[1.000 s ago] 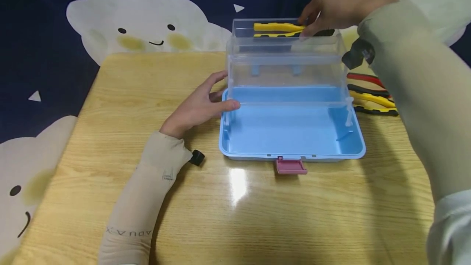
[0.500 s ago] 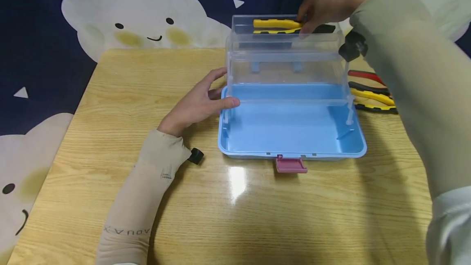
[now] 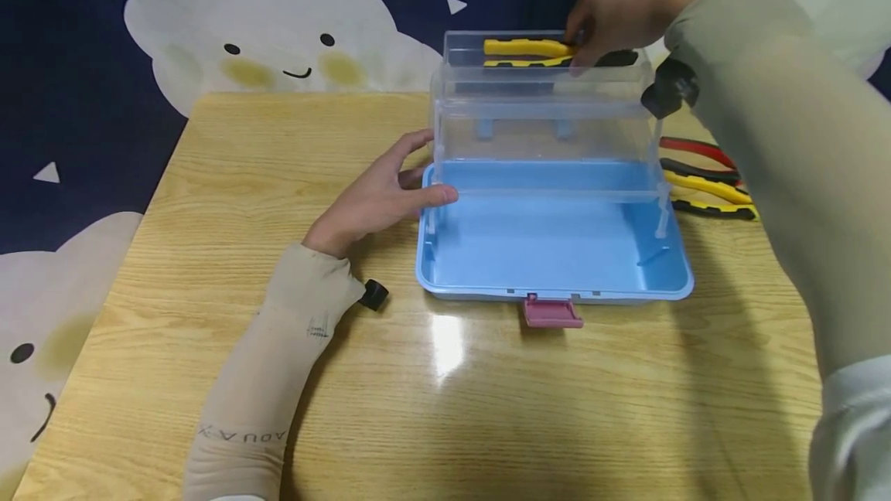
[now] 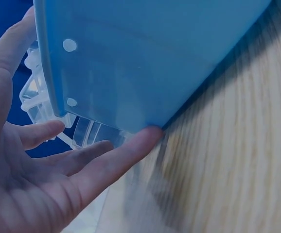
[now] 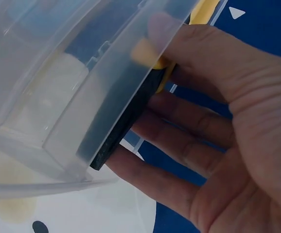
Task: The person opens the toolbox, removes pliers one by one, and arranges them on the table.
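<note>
In the head view, my right hand (image 3: 623, 10) is at the upper clear tray (image 3: 462, 52) of a toolbox, pinching pliers (image 3: 525, 47) with yellow-and-black handles. The right wrist view shows the thumb behind the clear tray wall and the other fingers along the far side of the pliers' black end (image 5: 114, 133). My left hand (image 3: 379, 195) holds the left side of the light blue toolbox base (image 3: 550, 246), its thumb over the rim. Two fingertips lie near the lower edge of the blue wall (image 4: 140, 63) in the left wrist view.
Right of the toolbox, red-and-black-handled pliers (image 3: 699, 149) and yellow-and-black-handled pliers (image 3: 717, 188) lie on the wooden table (image 3: 418, 408), partly behind the right forearm. A pink latch (image 3: 552, 313) juts from the toolbox front. A dark cloud-print cloth (image 3: 292, 22) hangs behind.
The right hand has shifted slightly back and left at the upper tray, staying on the pliers. The left hand keeps its place on the toolbox. The camera view has drifted slightly.
</note>
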`<state>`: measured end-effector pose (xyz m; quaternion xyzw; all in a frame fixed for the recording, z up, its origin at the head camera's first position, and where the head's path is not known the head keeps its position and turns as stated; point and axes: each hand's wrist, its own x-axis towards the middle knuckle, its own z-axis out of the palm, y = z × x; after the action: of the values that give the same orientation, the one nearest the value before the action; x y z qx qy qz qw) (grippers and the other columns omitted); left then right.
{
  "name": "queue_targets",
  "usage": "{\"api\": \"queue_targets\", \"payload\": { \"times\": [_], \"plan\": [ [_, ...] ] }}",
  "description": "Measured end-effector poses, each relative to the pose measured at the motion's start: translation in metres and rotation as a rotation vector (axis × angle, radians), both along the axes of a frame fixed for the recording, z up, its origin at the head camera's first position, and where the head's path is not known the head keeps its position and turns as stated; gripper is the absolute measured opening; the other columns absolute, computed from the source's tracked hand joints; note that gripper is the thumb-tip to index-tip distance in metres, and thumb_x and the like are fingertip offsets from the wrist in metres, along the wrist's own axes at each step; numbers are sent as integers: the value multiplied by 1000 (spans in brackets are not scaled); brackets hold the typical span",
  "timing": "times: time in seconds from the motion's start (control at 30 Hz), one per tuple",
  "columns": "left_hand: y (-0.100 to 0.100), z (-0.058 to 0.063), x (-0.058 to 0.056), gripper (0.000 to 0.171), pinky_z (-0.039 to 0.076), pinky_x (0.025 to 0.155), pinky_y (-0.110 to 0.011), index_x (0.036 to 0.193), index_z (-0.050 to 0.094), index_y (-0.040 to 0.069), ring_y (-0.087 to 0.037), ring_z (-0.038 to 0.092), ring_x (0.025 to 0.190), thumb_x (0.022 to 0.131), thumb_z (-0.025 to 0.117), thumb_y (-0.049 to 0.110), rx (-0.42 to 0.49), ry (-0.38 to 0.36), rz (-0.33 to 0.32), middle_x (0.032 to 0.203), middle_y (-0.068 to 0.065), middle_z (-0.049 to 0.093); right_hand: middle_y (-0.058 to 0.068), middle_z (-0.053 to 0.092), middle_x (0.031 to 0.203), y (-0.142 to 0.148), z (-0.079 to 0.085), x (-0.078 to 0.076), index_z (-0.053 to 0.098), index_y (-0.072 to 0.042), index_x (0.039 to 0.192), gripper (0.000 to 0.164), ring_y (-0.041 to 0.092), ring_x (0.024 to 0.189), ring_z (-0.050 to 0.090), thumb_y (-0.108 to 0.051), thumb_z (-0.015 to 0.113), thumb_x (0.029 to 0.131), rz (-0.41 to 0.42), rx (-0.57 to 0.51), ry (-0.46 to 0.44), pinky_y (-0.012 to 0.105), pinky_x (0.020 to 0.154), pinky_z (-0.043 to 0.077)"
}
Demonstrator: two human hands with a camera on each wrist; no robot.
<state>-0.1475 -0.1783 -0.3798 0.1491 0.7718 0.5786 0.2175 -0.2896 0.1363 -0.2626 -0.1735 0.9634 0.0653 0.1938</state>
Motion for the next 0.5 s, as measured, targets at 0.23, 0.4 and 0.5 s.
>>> {"api": "queue_targets", "payload": {
  "times": [0.23, 0.4, 0.5],
  "plan": [
    [2, -4, -2, 90, 60, 99, -53, 161, 26, 35, -28, 39, 155, 90, 81, 34, -10, 1, 6, 173, -2, 26, 32, 51, 140, 1, -2, 0, 54, 5, 143, 49, 46, 120, 55, -22, 65, 103, 40, 17, 25, 64, 112, 46],
    [2, -8, -3, 89, 61, 97, -53, 162, 26, 35, -29, 39, 155, 91, 80, 32, 6, 4, -3, 172, -3, 27, 31, 53, 139, 3, -4, 1, 56, 4, 140, 47, 44, 117, 56, -21, 67, 102, 40, -3, 44, 62, 110, 48],
    [3, -9, -4, 88, 62, 96, -52, 161, 26, 35, -30, 40, 155, 91, 80, 32, 2, 12, -5, 172, -3, 26, 30, 56, 137, 3, -4, 3, 59, 4, 138, 43, 43, 113, 57, -17, 67, 101, 35, -24, 53, 61, 109, 50]
  ]
}}
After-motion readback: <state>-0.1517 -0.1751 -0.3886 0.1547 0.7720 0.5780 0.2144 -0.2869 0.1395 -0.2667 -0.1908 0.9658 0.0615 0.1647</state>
